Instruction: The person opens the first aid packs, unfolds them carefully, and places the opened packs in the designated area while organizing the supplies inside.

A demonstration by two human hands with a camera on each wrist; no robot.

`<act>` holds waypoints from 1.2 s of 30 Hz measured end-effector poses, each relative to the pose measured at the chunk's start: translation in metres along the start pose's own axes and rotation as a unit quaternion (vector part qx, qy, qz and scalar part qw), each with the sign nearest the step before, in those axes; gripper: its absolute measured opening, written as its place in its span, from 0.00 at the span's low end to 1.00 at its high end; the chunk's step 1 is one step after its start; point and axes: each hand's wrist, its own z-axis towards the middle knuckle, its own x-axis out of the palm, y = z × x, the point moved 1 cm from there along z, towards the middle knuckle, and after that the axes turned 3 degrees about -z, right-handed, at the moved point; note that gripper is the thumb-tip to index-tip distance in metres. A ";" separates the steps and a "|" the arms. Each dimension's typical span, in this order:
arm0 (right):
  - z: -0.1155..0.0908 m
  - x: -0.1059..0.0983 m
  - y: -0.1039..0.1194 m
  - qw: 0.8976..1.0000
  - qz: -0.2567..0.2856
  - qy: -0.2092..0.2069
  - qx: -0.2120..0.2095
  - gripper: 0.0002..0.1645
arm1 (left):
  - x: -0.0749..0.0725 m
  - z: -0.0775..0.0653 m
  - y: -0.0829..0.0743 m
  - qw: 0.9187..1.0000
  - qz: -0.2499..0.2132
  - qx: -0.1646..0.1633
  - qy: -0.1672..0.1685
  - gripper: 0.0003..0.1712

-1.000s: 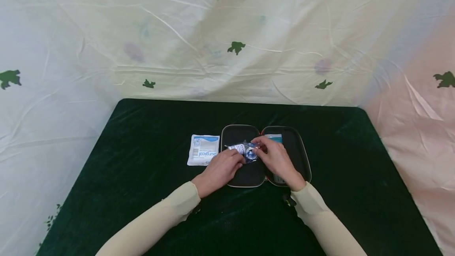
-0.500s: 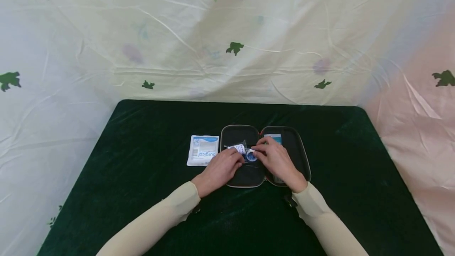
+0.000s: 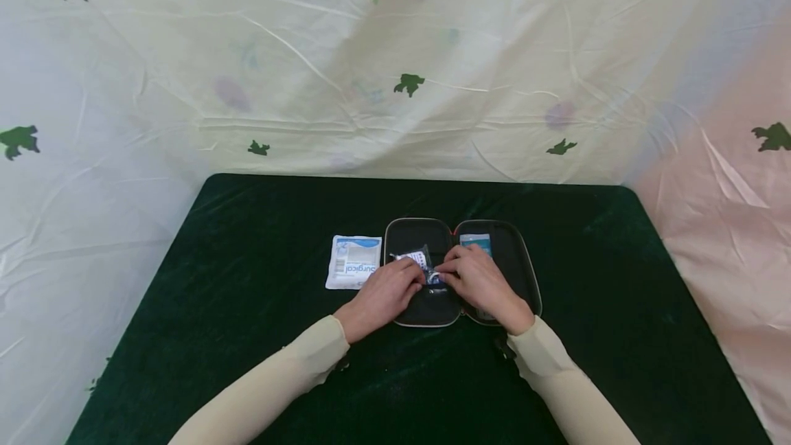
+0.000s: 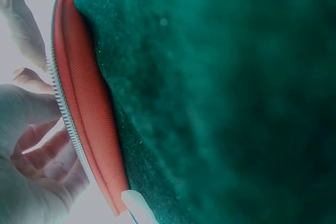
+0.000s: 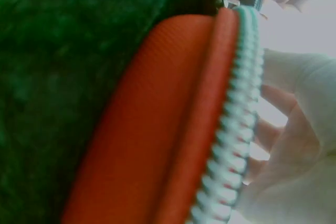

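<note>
A small packet point(image 3: 417, 259) in clear, shiny plastic with a white printed label and a blue-and-white part lies over the left half of an opened zip case point(image 3: 426, 318). My left hand point(image 3: 382, 294) holds its near-left side with curled fingers. At its right end, the thumb and fingertips of my right hand point(image 3: 478, 282) pinch the blue-and-white part, which they partly cover. The case is black inside; its red outside and zip teeth show in both wrist views. Both wrist views show the fingers point(image 4: 44, 156) partly behind the case's edge, and the packet is hidden there.
A flat white and blue pack point(image 3: 354, 263) printed "Surgical" lies left of the case. A teal-topped packet point(image 3: 476, 242) sits in the case's right half, partly under the right hand. Dark green cloth point(image 3: 278, 225) covers the table; patterned fabric point(image 3: 321, 74) hangs behind.
My right fingertips have shifted slightly down at the packet's right end. Its round blue-and-white part has turned and is now less visible. The left hand stays nearly still.
</note>
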 end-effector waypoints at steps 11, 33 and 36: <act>-0.007 -0.004 -0.007 0.998 0.033 0.043 -0.005 0.17 | -0.005 0.001 -0.006 1.000 -0.003 -0.001 0.002 0.06; -0.027 0.001 -0.010 0.992 0.025 0.099 -0.077 0.46 | -0.012 -0.004 -0.021 0.991 0.091 -0.025 0.098 0.45; -0.028 0.001 -0.010 0.992 0.037 0.094 -0.080 0.44 | -0.011 -0.004 -0.021 0.991 0.090 -0.022 0.099 0.43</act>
